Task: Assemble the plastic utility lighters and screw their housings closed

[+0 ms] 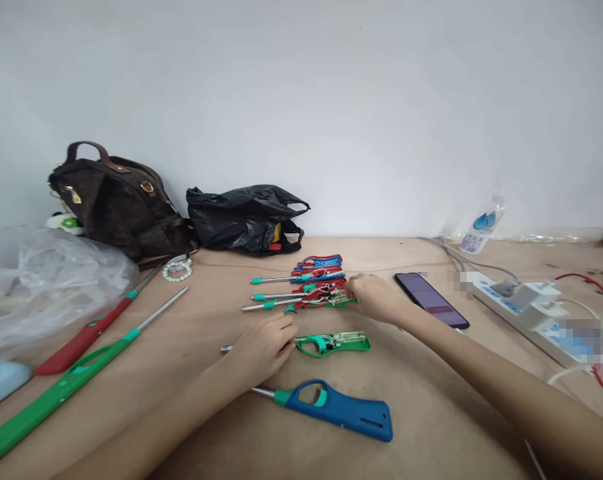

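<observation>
I see open lighters (352,338) beyond the closed blue lighter (342,410); I can't tell left hand (267,343) or right hand (375,297) grip.

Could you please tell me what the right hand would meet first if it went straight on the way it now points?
The right hand would probably meet the handle ends of the opened lighters just past its fingertips; it may already touch one, since depth is unclear.

A brown bag (118,207) sits beside a black plastic bag (238,217), a phone (430,300) near a power strip (505,309).
</observation>
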The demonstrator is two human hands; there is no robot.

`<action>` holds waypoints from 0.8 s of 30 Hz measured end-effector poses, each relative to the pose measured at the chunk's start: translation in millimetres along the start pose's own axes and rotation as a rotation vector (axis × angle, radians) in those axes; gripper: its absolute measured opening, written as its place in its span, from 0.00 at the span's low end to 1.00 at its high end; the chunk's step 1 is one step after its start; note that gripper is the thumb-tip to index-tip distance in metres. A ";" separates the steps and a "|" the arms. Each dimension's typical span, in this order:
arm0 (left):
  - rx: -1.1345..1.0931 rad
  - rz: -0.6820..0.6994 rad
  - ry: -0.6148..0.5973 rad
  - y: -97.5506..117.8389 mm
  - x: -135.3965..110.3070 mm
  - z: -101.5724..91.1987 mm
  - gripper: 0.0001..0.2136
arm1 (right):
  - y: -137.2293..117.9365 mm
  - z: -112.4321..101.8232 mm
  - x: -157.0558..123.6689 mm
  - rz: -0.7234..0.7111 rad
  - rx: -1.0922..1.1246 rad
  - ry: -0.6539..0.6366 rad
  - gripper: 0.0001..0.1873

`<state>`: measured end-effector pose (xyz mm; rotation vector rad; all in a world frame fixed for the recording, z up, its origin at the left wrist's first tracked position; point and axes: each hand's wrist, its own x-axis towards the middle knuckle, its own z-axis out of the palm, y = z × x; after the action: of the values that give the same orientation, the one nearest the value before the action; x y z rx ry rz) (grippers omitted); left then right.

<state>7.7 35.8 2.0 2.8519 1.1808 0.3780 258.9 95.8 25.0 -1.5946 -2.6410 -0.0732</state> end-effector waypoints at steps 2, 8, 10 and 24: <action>0.004 -0.002 0.000 0.1 -0.1 -0.4 0.09 | 1.1 4.2 -3.4 -0.032 -0.059 -0.021 0.02; -0.014 0.003 0.016 -0.5 -0.3 -0.5 0.08 | 13.8 9.2 0.5 -0.113 0.153 0.073 0.06; -0.033 0.002 0.016 -0.9 -0.2 -0.2 0.08 | 21.9 5.9 4.8 -0.108 0.323 0.089 0.06; -0.071 -0.060 -0.019 -1.9 0.1 -0.2 0.08 | 33.6 17.7 8.3 0.190 0.891 0.269 0.08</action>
<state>6.3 37.2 2.0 2.7469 1.2212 0.3819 284.4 120.0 8.3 -1.3476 -1.8569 0.7267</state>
